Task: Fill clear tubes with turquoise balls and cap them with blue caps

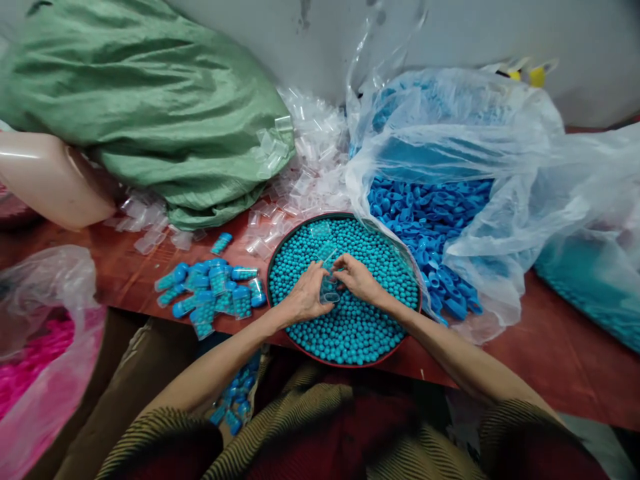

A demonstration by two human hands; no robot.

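Over the middle of a round tray (345,364) filled with small turquoise beads (340,343), my two hands are close together. My left hand (305,293) is curled around a few clear plastic tubes (330,297), their open ends facing me. The fingers of my right hand (359,279) are bent inward and pinched at the far side of these tubes; what lies between the fingertips is hidden. Another clear tube (321,231) lies on the beads near the tray's far rim. Left of the tray is a pile of bead-filled tubes with blue caps (219,280).
A clear bag (500,247) spills blue caps (430,207) right of the tray. Loose clear tubes (315,153) lie behind, beside a green sack (165,107). A pale plastic container (50,173) and a bag of pink pieces (40,360) are at left. More beads (585,287) sit far right.
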